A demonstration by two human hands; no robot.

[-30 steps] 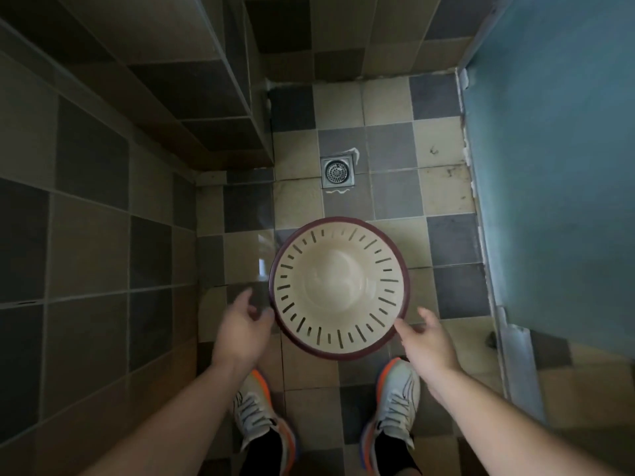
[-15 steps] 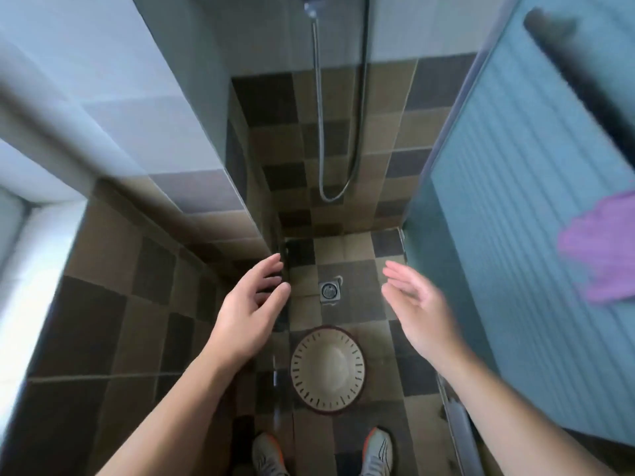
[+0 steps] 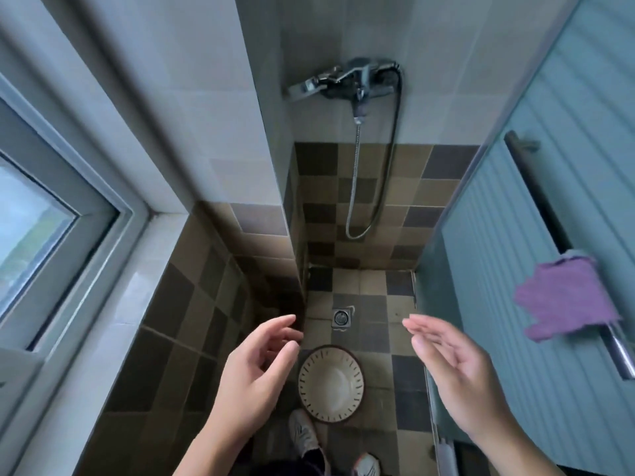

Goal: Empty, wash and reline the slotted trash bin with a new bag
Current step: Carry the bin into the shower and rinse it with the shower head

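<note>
Both hands are raised, empty and well apart, fingers loosely extended: the left hand [image 3: 254, 376] with relaxed, slightly bent fingers, the right hand [image 3: 457, 369] with palm turned inward. Neither touches anything. Between and below them the bin [image 3: 330, 383] stands upright on the tiled floor [image 3: 374, 338], mouth up, its pale interior bare and its slots visible as dark dashes around the wall; no bag lines it. It sits just short of the drain [image 3: 341, 317], a placement that would let rinse water run off directly. On the wall above, the tap [image 3: 343, 80] carries a hose [image 3: 374, 187] hanging in a loop; the shower head itself is out of view. Judged from this arrangement, emptying appears done and washing is about to begin, the hands being lifted probably toward the tap. A purple cloth [image 3: 567, 300] hangs on the rail [image 3: 536, 187] of the glass door at right; a window [image 3: 41, 235] lies at left. Shoes [image 3: 304, 431] stand just behind the bin.
</note>
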